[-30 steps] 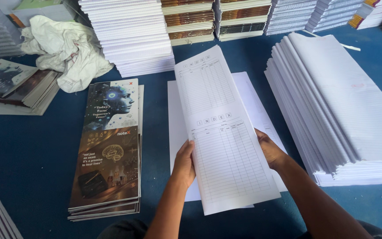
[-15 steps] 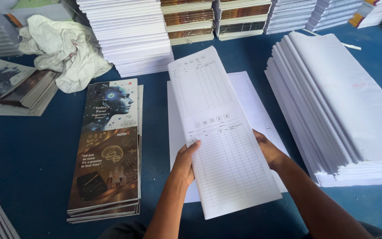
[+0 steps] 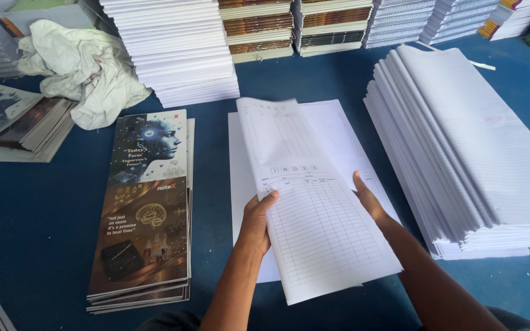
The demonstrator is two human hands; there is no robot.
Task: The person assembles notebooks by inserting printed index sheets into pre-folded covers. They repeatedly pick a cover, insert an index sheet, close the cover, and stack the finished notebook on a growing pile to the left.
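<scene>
Since the earlier frame, sheet [image 3: 317,208] dropped a bit toward the person and its far end blurred; both hands kept their grip. Left hand [image 3: 256,222] held the sheet's left edge, thumb on top, other fingers hidden under the paper. Right hand [image 3: 369,202] gripped the right edge, thumb laid along it, remaining fingers hidden too, so their spread couldn't be told. Sheet sat tilted above a flat white sheet pile [image 3: 338,132] on the blue table [image 3: 32,233]. Covers stack [image 3: 145,208] lay left of it, tall paper stack [image 3: 473,153] right. Crumpled cloth [image 3: 84,67] far left, more paper stacks [image 3: 179,49] along the back.
</scene>
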